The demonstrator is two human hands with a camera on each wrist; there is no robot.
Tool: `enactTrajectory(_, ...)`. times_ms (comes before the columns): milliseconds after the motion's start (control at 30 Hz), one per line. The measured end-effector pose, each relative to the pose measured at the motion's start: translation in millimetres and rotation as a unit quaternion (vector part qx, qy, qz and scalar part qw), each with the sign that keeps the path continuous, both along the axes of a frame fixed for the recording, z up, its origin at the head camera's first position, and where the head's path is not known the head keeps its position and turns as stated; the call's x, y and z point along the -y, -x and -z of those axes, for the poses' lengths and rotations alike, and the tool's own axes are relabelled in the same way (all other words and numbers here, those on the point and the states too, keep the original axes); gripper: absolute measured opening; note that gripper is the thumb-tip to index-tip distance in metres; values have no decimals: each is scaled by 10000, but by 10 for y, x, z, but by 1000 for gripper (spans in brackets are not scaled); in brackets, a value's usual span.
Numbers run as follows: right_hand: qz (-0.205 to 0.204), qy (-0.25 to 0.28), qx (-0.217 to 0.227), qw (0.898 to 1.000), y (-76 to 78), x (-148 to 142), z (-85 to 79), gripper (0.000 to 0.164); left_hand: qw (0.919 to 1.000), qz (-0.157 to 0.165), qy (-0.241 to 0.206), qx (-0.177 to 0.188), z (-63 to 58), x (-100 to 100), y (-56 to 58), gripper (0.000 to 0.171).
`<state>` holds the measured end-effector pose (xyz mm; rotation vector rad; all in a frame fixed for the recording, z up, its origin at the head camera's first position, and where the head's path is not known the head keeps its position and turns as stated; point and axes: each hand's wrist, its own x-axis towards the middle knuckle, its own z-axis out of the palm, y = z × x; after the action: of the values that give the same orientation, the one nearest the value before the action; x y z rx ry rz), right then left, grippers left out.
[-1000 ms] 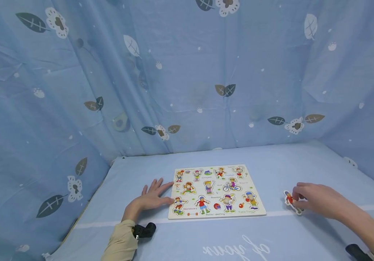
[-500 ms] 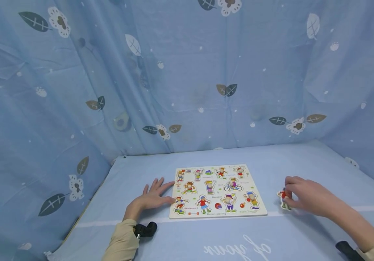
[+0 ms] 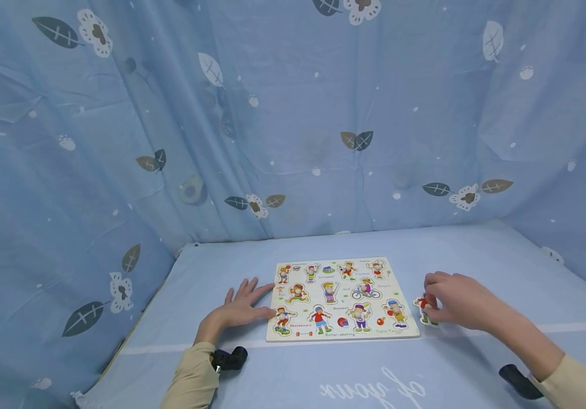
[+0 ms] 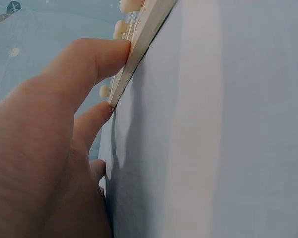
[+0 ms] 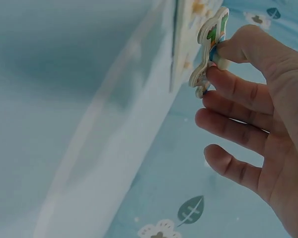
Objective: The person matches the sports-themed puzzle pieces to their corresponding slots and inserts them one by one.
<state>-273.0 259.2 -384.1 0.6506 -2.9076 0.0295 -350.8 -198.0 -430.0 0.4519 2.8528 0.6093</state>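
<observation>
A wooden peg puzzle board [image 3: 336, 335] lies flat on the bed-like surface, with sports figures and small round knobs on it. My left hand [image 3: 237, 315] spreads its fingers along the board's left edge. In the left wrist view the thumb [image 4: 111, 57] and a fingertip touch the board's side [image 4: 146, 37]. Just off the board's right edge, my right hand [image 3: 459, 301] pinches a puzzle piece [image 3: 422, 302] with a red-shirted figure. In the right wrist view the piece [image 5: 212, 37] is held by thumb and forefinger; the other fingers stay apart from it.
A pale blue cloth [image 3: 369, 369] with a white stripe and lettering covers the surface. Blue patterned curtains [image 3: 293, 113] hang behind and at the sides. Black camera mounts [image 3: 229, 359] sit at both wrists.
My right hand has moved left with the puzzle piece, from well right of the board to close beside its right edge. The left hand has stayed at the board's left edge.
</observation>
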Motion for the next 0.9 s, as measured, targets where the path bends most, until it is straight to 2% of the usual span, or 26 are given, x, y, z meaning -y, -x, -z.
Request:
enactTrajectory(267,-156,-161,19,9997,122,340,-89,26,10000,-23,16,24,0,-1,-1,79)
enactTrajectory(533,-491,-259,6,9985,295,833,-152,26,10000,-17,-5,37,-6,6,-18,79)
enactTrajectory(900,-734,-173,-12,9971,450,1362,-105,26,10000,-7,45,24,22,17,19,80)
